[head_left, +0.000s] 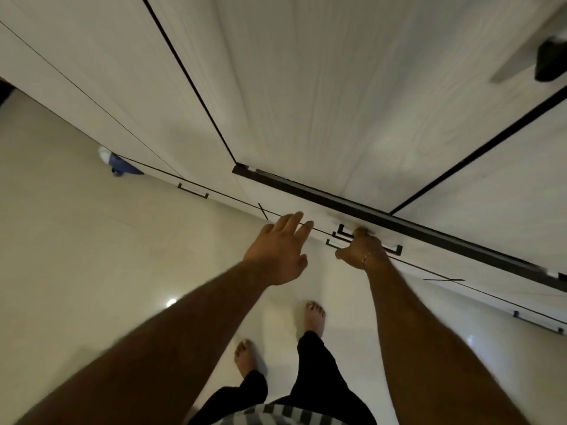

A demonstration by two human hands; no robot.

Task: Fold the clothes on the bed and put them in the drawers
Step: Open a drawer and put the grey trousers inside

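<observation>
The right hand (pixel 360 248) is seen reaching down to the front of a white drawer (pixel 310 214) at the foot of a tall wardrobe (pixel 306 96). Its fingers are curled round a dark bar handle (pixel 394 249), which runs out from under the knuckles toward the right and ends in a short bracket; a second dark handle (pixel 343 230) is seen just beyond the fingertips, a little to the left. A thin bracelet (pixel 366 256) is worn at the wrist just behind the grip.

The left hand (pixel 277 251) is held just to the left of the grip, near it but apart from it. Its fingers are straight and slightly spread, nothing is held in it, and the fingertips reach the upper edge line of the drawer front; whether the surface is actually touched cannot be told, as the frame is blurred.

Above the grip a dark rail (pixel 368 207) is set across the bottom of the wardrobe doors. Further handles are seen well to the left (pixel 193 190) and well to the right (pixel 538 322) of the grip. Below and behind the grip, two bare feet (pixel 314 315) are placed on a pale glossy floor (pixel 92 256). A small blue and white object (pixel 118 164) lies far to the left by the wardrobe base. No clothes to be folded are in view
</observation>
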